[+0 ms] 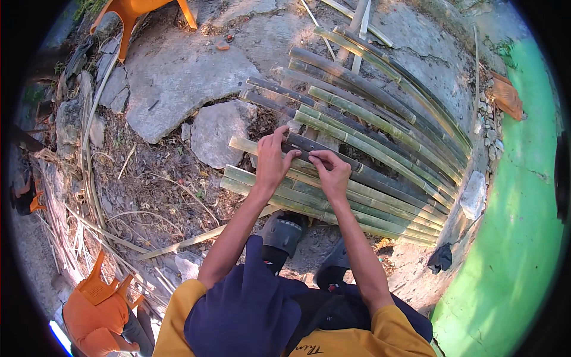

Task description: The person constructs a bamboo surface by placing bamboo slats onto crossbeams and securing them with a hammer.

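Several bamboo poles, green, pale and dark, lie side by side on the ground, fanning out toward the left. My left hand (275, 159) is closed over the left end of a dark bamboo pole (386, 183), thumb on the near side and fingers on the far side. Just to the right, my right hand (331, 172) pinches thumb and forefinger together at the same pole's near edge. Whatever sits in that pinch, if anything, is too small to make out. A pale bamboo pole (242, 144) passes beneath my left hand. Nearer me is a light green pole (238, 177).
My dark shoes (284, 231) stand at the poles' near side. Cracked concrete slabs (178, 89) and thin bamboo strips (89, 154) lie leftward. An orange chair (140, 9) stands far off; a person in orange (92, 315) is at lower left. Green ground (505, 238) borders the right.
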A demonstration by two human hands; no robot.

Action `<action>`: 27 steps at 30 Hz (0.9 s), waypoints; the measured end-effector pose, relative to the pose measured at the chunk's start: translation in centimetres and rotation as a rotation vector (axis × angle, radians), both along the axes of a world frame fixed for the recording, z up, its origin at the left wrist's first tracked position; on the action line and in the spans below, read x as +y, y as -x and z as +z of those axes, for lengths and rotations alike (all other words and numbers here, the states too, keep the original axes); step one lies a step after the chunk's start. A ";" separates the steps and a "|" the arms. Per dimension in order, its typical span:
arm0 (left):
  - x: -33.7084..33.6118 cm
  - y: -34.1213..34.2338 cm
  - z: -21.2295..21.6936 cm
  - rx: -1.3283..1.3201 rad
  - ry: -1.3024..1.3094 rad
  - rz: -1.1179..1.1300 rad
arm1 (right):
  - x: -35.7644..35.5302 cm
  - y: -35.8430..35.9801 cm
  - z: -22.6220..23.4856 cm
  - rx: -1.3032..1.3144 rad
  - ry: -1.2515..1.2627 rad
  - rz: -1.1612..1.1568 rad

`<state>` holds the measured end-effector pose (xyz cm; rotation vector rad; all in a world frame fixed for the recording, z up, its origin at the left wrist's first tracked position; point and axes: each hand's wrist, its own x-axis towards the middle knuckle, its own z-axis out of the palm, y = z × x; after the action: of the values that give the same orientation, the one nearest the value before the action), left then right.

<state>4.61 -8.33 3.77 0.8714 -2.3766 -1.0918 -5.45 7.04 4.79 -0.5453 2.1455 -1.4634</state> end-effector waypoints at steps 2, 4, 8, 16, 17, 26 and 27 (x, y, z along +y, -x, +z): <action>0.9 0.2 0.6 0.012 0.102 0.051 | 0.0 0.0 -0.2 -0.005 0.003 0.010; 1.5 0.5 0.7 0.026 0.199 0.098 | 0.2 0.2 -0.2 0.012 -0.001 -0.007; 1.1 -0.4 -1.8 0.154 -0.086 -0.133 | -0.4 -0.2 -0.1 0.034 0.025 0.017; 0.5 0.0 -1.7 0.235 -0.202 -0.232 | -0.3 0.3 0.1 0.081 0.008 0.038; 0.5 -0.1 -1.5 0.197 -0.242 -0.226 | -0.2 0.3 0.1 0.081 0.008 0.038; 0.5 -0.3 -1.4 0.208 -0.281 -0.231 | -0.3 0.3 0.4 0.133 0.007 0.120; 0.6 -0.3 -1.2 0.237 -0.298 -0.245 | -0.1 0.3 0.2 0.149 0.013 0.133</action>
<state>4.87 -7.77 2.57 0.5109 -2.1951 -1.5815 -5.80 6.89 5.02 -0.8090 2.1667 -1.4037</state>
